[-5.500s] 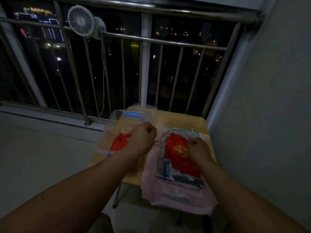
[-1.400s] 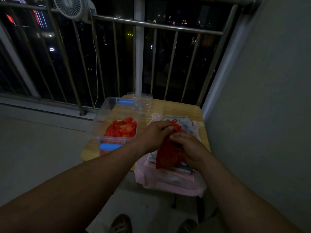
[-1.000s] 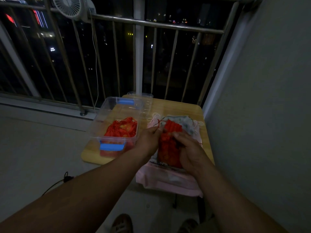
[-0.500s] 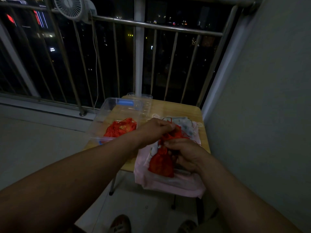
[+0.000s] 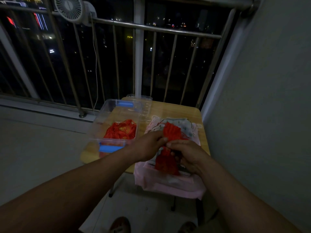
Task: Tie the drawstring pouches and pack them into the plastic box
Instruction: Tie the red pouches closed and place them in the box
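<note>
My left hand [image 5: 148, 145] and right hand [image 5: 190, 157] pinch the pouch [image 5: 166, 163] by its neck, centre frame; the box [image 5: 101, 122] sits just left, nearer my left hand.

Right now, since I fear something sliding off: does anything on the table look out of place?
Yes: the large pink pouch droops well over the wooden table's near edge, unsupported there. The plastic box sits upright.

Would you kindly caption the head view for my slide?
Left hand and right hand grip a red pouch beside the plastic box holding packed pouches.
</note>
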Demonstrator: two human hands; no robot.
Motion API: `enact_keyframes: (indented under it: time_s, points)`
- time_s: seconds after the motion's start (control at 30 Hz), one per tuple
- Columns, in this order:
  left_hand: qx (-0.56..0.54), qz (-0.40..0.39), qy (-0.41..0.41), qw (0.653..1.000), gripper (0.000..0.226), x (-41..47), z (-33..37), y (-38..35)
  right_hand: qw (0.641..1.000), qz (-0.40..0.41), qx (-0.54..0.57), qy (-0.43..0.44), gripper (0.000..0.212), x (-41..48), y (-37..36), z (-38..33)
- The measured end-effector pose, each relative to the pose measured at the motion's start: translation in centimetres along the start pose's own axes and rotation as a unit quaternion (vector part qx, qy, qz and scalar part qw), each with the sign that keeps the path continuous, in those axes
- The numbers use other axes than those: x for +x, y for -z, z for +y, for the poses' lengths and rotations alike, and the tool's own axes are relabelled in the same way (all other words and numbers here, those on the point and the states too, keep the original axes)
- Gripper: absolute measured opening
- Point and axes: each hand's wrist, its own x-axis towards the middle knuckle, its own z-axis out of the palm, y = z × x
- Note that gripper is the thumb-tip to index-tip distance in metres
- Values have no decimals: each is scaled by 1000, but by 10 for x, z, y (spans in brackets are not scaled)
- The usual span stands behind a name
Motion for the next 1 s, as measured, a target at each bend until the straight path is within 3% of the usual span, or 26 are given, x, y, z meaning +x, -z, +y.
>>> enact_keyframes:
  time_s: [0.13, 0.3, 0.47, 0.63, 1.0]
  points:
    - [-2, 22, -18, 1000, 31, -1, -5, 0, 1000, 18, 1, 8, 11, -3, -5, -1]
    - [7, -22, 1, 1000, 19, -2, -1, 4, 997, 18, -48, 49, 12, -6, -1, -6]
    - [-152, -14, 82, 985, 20, 5, 0, 5, 985, 36, -139, 94, 13, -11, -3, -14]
    - [-186, -46, 119, 974, 19, 12, -6, 11, 971, 45, -206, 117, 9, -14, -3, -19]
    - [-239, -60, 68, 967, 3, 5, -14, 5, 984, 37, -154, 79, 5, -12, 0, -14]
